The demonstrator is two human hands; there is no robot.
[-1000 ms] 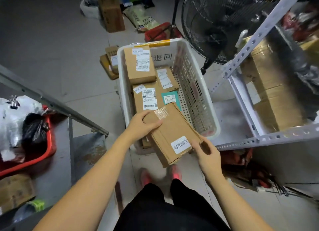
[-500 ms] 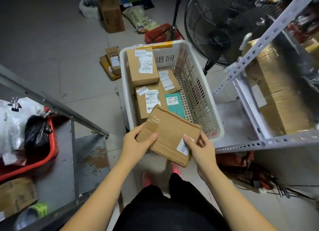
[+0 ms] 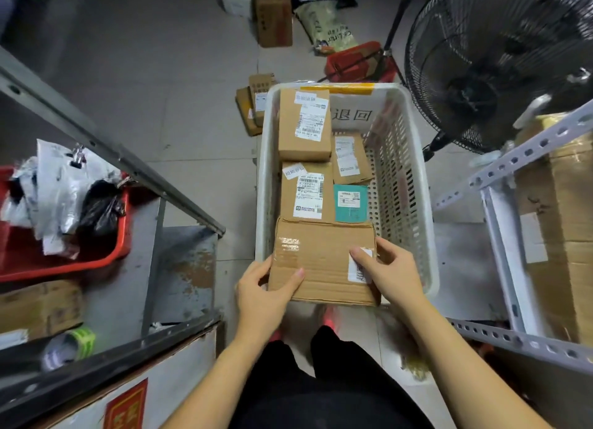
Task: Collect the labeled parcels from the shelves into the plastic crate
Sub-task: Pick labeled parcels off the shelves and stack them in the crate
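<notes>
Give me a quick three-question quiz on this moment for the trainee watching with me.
1. True or false: the left hand and right hand both hold the flat cardboard parcel over the near end of the white crate.
2. The small parcel just beyond it is: A red, B teal, C black.
3. Which hand's thumb rests on the held parcel's white label?
Key: 1 true; 2 B; 3 right.

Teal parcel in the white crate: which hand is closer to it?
Right. The right hand grips the cardboard box at its labelled end, the end lying next to the teal parcel. The left hand holds the box's other end, farther away.
</notes>
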